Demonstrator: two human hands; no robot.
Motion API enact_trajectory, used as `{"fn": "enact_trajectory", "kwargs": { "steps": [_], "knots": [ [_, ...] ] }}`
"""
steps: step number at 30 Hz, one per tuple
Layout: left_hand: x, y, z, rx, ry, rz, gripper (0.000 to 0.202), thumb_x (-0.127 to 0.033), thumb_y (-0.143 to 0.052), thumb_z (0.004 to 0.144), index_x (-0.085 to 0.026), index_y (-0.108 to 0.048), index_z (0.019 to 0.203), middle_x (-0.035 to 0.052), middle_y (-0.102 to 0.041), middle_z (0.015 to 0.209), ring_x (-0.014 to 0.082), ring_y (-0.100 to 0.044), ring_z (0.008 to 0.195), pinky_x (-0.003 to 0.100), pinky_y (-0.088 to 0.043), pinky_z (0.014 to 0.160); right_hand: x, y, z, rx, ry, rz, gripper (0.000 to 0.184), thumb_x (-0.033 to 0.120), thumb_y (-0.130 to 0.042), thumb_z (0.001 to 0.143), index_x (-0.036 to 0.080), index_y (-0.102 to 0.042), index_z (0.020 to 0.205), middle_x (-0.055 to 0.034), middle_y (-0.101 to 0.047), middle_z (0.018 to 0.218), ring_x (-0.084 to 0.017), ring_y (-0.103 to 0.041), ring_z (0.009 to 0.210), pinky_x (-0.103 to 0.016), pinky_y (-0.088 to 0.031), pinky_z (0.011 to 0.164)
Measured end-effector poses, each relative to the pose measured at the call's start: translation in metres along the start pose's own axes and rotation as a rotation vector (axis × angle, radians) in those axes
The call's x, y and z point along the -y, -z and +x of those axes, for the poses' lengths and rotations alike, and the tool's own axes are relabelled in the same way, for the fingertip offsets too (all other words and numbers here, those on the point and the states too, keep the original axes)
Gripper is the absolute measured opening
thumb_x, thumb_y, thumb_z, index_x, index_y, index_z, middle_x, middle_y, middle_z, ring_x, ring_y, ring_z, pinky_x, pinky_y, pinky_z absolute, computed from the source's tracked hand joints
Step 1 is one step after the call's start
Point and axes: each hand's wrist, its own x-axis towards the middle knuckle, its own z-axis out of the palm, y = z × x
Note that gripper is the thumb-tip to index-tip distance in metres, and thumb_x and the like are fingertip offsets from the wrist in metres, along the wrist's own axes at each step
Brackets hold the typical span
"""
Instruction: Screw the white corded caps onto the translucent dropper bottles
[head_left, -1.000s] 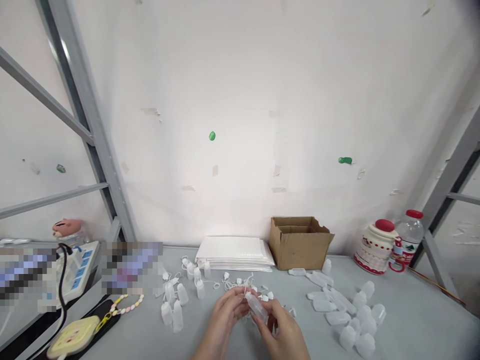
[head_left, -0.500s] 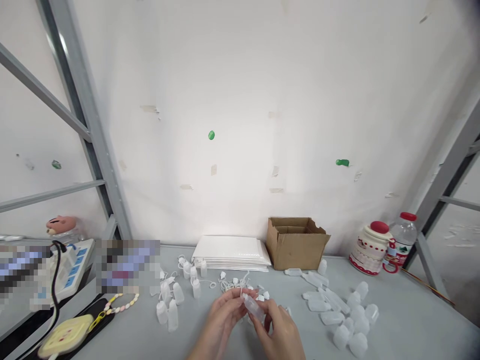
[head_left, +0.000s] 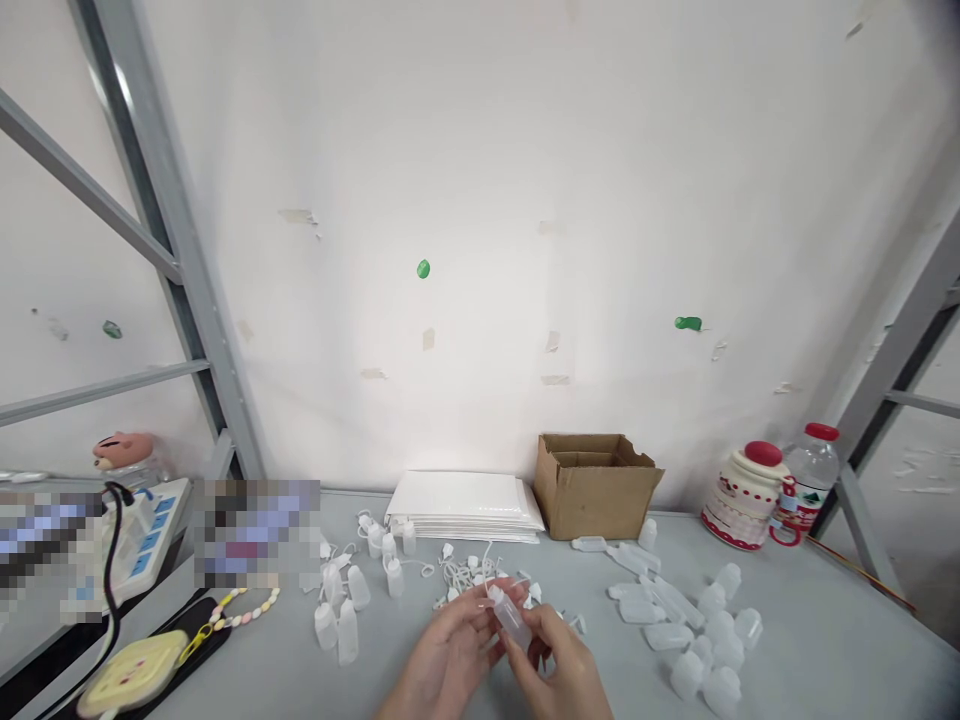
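Observation:
A small translucent plastic squeeze bottle [head_left: 513,618] is held tilted between both hands, its neck end up and to the left. My right hand [head_left: 566,665] grips its lower body between thumb and fingers. The fingers of my left hand [head_left: 454,650] close around its neck end, thumb at the near side. A thin white strap rises beside the neck; how it is fastened is hidden by the fingers. Just behind the hands lies a pile of white caps with looped straps [head_left: 466,572].
Several capped bottles [head_left: 347,630] stand at left. At right lie several uncapped bottles [head_left: 667,636]. Behind are a stack of white sheets [head_left: 461,500], a cardboard box [head_left: 596,500], a red-lidded jar [head_left: 742,500] and a drink bottle [head_left: 810,480]. A power strip [head_left: 154,540] sits far left.
The held bottle has shifted slightly right and turned a little more upright. My left palm has rolled open more to view, fingers still at the neck. The surrounding things have stayed put.

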Motion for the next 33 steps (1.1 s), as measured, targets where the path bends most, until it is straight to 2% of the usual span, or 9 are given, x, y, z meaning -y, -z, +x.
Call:
{"fn": "enact_trajectory", "kwargs": {
  "steps": [3,9,14,20,26,33],
  "knots": [
    [0.002,0.002,0.001,0.02,0.045,-0.058,0.027,-0.018,-0.043,0.078,-0.015,-0.068,0.089,0.0086,-0.071,0.096,0.0228,-0.059,0.1,0.038,-0.032,0.097,0.001,0.001,0.0,-0.03,0.076,-0.05,0.032,0.043,-0.041,0.086,0.019,-0.057,0.071,0.0008,-0.055,0.05,-0.012,-0.05,0.042,-0.022,-0.041,0.044],
    [0.002,0.002,0.0,-0.002,0.009,-0.01,0.029,-0.019,-0.041,0.081,-0.014,-0.068,0.09,0.009,-0.071,0.098,0.0227,-0.057,0.104,0.036,-0.032,0.098,0.007,0.01,0.006,-0.074,0.359,-0.282,0.018,0.02,-0.04,0.087,0.018,-0.056,0.079,0.0009,-0.054,0.05,-0.014,-0.05,0.044,-0.026,-0.04,0.051],
    [0.002,0.0,-0.001,-0.045,0.026,-0.015,0.031,-0.021,-0.041,0.082,-0.012,-0.066,0.096,0.0092,-0.069,0.102,0.022,-0.054,0.108,0.035,-0.032,0.098,0.015,0.019,0.017,-0.138,0.589,-0.418,0.017,0.012,-0.04,0.084,0.014,-0.057,0.083,-0.0022,-0.059,0.051,-0.015,-0.05,0.046,-0.026,-0.034,0.049],
    [0.001,0.001,0.0,-0.046,0.082,-0.083,0.031,-0.022,-0.044,0.079,-0.013,-0.066,0.098,0.0081,-0.07,0.099,0.021,-0.056,0.104,0.032,-0.036,0.092,0.018,0.02,0.02,-0.162,0.611,-0.489,0.022,0.012,-0.04,0.085,0.016,-0.058,0.072,-0.0003,-0.056,0.048,-0.015,-0.046,0.045,-0.028,-0.028,0.052],
    [0.002,0.001,0.0,-0.033,0.037,-0.064,0.031,-0.022,-0.044,0.079,-0.011,-0.067,0.097,0.0097,-0.07,0.101,0.0205,-0.058,0.1,0.032,-0.034,0.094,0.013,0.018,0.014,-0.099,0.545,-0.495,0.018,0.011,-0.043,0.082,0.017,-0.058,0.076,-0.0013,-0.059,0.053,-0.016,-0.049,0.05,-0.029,-0.028,0.054],
    [0.002,0.002,0.0,-0.057,0.031,-0.064,0.028,-0.018,-0.043,0.08,-0.012,-0.068,0.091,0.0088,-0.07,0.099,0.0205,-0.057,0.102,0.034,-0.033,0.096,0.01,0.019,0.015,-0.086,0.594,-0.523,0.015,0.01,-0.044,0.08,0.017,-0.058,0.078,-0.0006,-0.059,0.053,-0.015,-0.049,0.049,-0.029,-0.028,0.054]
  ]
}}
